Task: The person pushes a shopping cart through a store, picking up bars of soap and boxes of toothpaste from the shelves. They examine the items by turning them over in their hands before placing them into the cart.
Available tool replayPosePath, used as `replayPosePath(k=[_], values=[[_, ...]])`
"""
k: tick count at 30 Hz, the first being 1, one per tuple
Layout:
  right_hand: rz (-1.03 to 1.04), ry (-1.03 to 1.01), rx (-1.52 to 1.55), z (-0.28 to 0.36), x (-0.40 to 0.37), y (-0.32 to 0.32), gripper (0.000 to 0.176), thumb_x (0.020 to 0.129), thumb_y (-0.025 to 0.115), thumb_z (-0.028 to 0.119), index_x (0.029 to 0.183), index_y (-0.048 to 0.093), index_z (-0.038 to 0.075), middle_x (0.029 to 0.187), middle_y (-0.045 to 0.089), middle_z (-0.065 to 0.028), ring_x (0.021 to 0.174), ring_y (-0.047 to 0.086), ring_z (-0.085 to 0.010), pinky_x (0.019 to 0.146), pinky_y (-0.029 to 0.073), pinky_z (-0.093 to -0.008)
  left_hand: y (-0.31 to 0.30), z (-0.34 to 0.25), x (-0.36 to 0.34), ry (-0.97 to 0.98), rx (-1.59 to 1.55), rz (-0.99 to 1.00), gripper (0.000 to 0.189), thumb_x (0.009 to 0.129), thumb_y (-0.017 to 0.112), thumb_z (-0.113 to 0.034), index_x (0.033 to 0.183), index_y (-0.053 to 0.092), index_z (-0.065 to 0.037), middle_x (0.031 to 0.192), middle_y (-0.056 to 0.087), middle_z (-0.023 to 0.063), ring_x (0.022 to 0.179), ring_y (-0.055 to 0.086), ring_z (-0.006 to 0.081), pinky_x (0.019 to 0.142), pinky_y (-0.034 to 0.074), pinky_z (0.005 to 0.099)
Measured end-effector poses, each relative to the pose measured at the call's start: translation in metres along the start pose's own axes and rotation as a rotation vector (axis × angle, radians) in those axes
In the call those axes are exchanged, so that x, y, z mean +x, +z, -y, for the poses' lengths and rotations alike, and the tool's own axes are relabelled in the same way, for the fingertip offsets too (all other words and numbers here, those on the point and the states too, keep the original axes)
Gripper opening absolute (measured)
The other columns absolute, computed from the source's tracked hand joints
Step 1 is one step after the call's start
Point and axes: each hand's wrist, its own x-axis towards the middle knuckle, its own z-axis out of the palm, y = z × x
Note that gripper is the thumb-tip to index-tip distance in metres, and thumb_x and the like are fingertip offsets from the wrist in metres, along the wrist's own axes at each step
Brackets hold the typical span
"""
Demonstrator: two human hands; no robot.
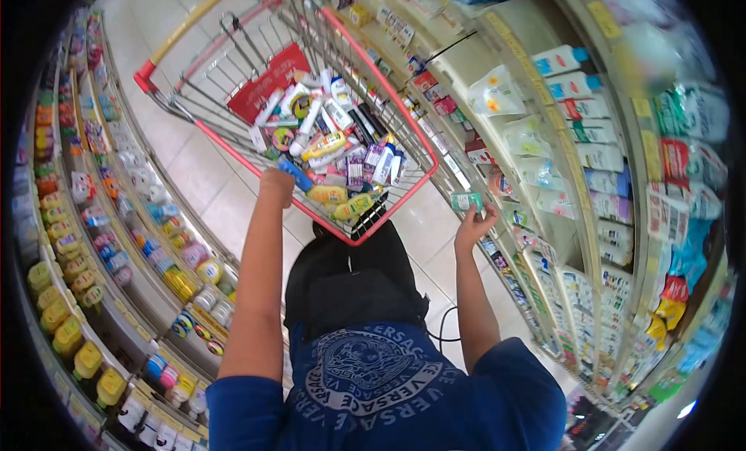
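Note:
My left hand (pixel 277 183) reaches over the near rim of a red-framed wire shopping cart (pixel 381 210) and is closed on a blue tube (pixel 296 175) lying among the goods. The cart holds several tubes, bottles and small packs. My right hand (pixel 474 222) is raised beside the cart's right side, gripping a small green and white pack (pixel 465 201) close to the lower shelves on the right.
Shelves of bottles and jars (pixel 93 241) line the left of the aisle. Shelves of pouches and packs (pixel 590 140) line the right. A pale tiled floor (pixel 210 187) runs between them under the cart. A red sign (pixel 268 82) sits in the cart's far end.

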Motion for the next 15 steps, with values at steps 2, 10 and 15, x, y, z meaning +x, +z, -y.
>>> replayPosePath(k=[2,10,15], values=[[-0.093,-0.060,0.030,0.021,-0.005,-0.003,0.038,0.084,0.054,0.002,0.115,0.032,0.001,0.108,0.042,-0.0148,0.093,0.050,-0.0198,0.080,0.044,-0.0315,0.006,0.000,0.001,0.022,0.006,-0.047,0.017,0.064,0.061,-0.013,0.078,0.068,-0.008,0.085,0.067,0.0111,0.086,0.064,0.0246,0.074,0.051,0.0339],[-0.020,0.701,0.858,0.099,-0.032,0.009,0.024,0.088,0.052,0.023,0.104,0.053,0.006,0.091,0.056,-0.0039,0.085,0.056,-0.0154,0.073,0.047,-0.0315,0.036,0.002,0.001,0.068,-0.018,-0.370,0.014,0.069,0.056,-0.013,0.077,0.068,-0.015,0.082,0.067,0.0078,0.081,0.064,0.0220,0.079,0.047,0.0381],[0.290,0.919,1.065,0.115,-0.062,0.031,0.025,0.090,0.047,0.024,0.104,0.055,0.005,0.093,0.061,-0.0066,0.084,0.060,-0.0188,0.073,0.051,-0.0342,0.077,-0.015,-0.005,0.165,-0.280,-1.111,0.013,0.068,0.056,-0.011,0.077,0.065,-0.009,0.103,0.054,0.0148,0.107,0.045,0.0332,0.097,0.029,0.0505]])
